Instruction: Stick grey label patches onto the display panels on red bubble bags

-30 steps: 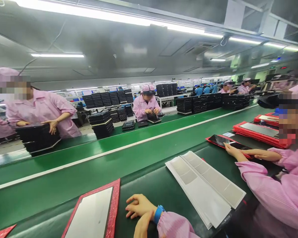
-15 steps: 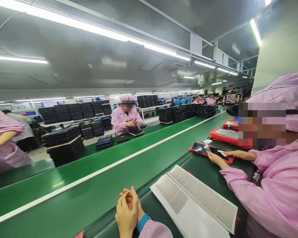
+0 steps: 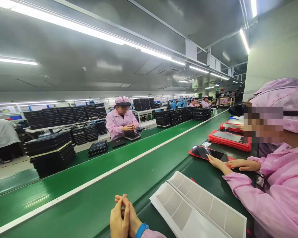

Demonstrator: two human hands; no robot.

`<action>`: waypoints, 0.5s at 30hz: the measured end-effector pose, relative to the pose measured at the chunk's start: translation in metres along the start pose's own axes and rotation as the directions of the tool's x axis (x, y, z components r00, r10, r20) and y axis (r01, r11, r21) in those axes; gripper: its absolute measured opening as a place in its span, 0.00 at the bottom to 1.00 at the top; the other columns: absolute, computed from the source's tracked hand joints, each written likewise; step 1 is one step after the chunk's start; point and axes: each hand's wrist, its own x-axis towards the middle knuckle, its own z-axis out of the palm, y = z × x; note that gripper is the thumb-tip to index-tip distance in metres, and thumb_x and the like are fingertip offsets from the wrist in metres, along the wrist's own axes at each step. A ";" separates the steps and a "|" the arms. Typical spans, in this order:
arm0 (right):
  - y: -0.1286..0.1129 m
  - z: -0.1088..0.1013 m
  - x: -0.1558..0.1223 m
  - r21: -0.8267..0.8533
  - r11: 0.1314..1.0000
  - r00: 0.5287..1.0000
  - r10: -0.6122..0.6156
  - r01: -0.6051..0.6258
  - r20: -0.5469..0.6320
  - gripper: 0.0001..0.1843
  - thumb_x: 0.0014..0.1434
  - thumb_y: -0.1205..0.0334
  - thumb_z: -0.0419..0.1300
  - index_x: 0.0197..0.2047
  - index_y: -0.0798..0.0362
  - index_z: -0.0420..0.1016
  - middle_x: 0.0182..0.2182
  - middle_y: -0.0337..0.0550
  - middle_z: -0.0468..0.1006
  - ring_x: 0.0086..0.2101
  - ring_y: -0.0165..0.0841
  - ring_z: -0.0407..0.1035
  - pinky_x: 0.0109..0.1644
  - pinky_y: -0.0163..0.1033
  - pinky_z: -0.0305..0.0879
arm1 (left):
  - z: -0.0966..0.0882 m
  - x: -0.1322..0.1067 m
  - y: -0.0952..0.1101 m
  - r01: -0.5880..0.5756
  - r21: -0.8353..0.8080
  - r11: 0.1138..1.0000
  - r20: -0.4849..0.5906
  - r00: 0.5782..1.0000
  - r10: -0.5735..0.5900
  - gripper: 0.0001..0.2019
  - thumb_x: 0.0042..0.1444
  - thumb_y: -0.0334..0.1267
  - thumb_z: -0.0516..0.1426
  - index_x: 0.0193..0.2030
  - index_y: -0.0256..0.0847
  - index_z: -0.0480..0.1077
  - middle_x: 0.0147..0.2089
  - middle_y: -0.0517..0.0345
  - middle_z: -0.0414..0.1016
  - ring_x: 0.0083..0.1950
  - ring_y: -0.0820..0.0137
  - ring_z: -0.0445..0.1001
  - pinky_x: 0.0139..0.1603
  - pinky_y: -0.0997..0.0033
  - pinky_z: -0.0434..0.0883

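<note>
- Sheets (image 3: 198, 218) with grey panels lie flat on the dark green bench (image 3: 208, 175), at three o'clock from the right hand (image 3: 132, 215), the nearer hand; their long axis runs from ten to four o'clock, with one green belt (image 3: 89, 205) beyond.
- Two co-workers are close by: one in a pink sleeve (image 3: 275, 195) between two and three o'clock, one across the belt (image 3: 121, 122) at twelve.
- Two piles of sheets lie side by side; the number in each cannot be told.
- One black panel (image 3: 220, 156), at two o'clock, lies under the nearer co-worker's hands.
- Two own hands, left (image 3: 118, 220) and right, press together, fingers partly bent; no object shows, though between the palms I cannot tell.
- One blue wristband (image 3: 141, 229) circles the right wrist.
</note>
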 end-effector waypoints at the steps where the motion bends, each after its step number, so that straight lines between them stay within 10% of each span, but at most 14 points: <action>1: 0.001 -0.001 -0.001 -0.010 1.000 1.000 -0.009 0.009 0.000 0.30 0.50 0.38 0.54 0.48 0.51 0.72 0.49 0.44 0.68 0.40 0.30 0.65 0.46 0.36 0.60 | 0.001 -0.001 0.001 -0.001 -0.032 0.999 0.008 1.000 0.002 0.27 0.54 0.54 0.45 0.55 0.39 0.60 0.55 0.49 0.66 0.53 0.59 0.66 0.53 0.57 0.64; 15: -0.009 0.003 -0.012 -0.175 0.984 0.991 -0.016 0.039 0.132 0.30 0.57 0.41 0.47 0.54 0.52 0.65 0.52 0.45 0.65 0.45 0.34 0.65 0.50 0.42 0.61 | -0.004 -0.006 0.016 -0.019 -0.141 0.990 -0.005 1.000 0.019 0.21 0.56 0.50 0.46 0.52 0.42 0.62 0.54 0.52 0.67 0.54 0.60 0.66 0.54 0.56 0.64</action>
